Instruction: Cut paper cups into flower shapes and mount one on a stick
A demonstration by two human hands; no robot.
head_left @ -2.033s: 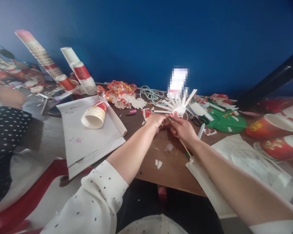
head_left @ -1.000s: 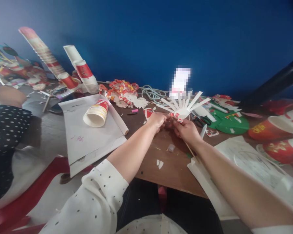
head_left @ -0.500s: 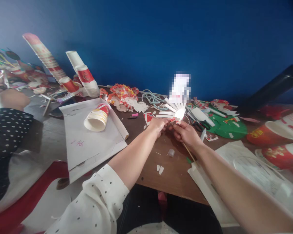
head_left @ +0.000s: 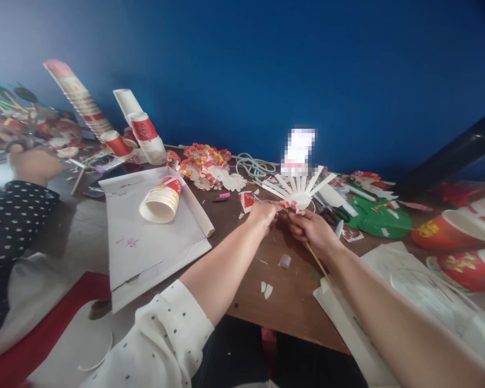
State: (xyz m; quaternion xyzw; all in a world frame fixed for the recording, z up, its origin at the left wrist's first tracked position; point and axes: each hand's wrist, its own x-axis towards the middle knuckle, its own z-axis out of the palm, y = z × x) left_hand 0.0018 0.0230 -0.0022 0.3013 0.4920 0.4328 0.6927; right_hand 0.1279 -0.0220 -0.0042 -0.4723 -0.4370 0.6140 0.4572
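Observation:
Over the table, a paper cup cut into white strips (head_left: 301, 199) fans out between my two hands, its white round base facing up. My left hand (head_left: 264, 214) pinches a red-and-white edge of it from the left. My right hand (head_left: 312, 230) is closed round the near side of the cut cup. A thin wooden stick (head_left: 318, 263) runs from under the right fingers down toward me. Whether the stick is fixed to the cup is hidden by the fingers.
A white box lid (head_left: 145, 253) carries nested paper cups (head_left: 158, 207) on the left. Behind are curly cut cups (head_left: 206, 161), a cable (head_left: 253, 166) and a blurred phone-like screen. Scissors (head_left: 339, 214) lie by green card (head_left: 388, 223). A co-worker's hand (head_left: 36, 163) is far left.
The cut cup has tilted, so its strips show spread out and the bright glare on its base is gone. At far left the co-worker's hands have moved and more of them shows.

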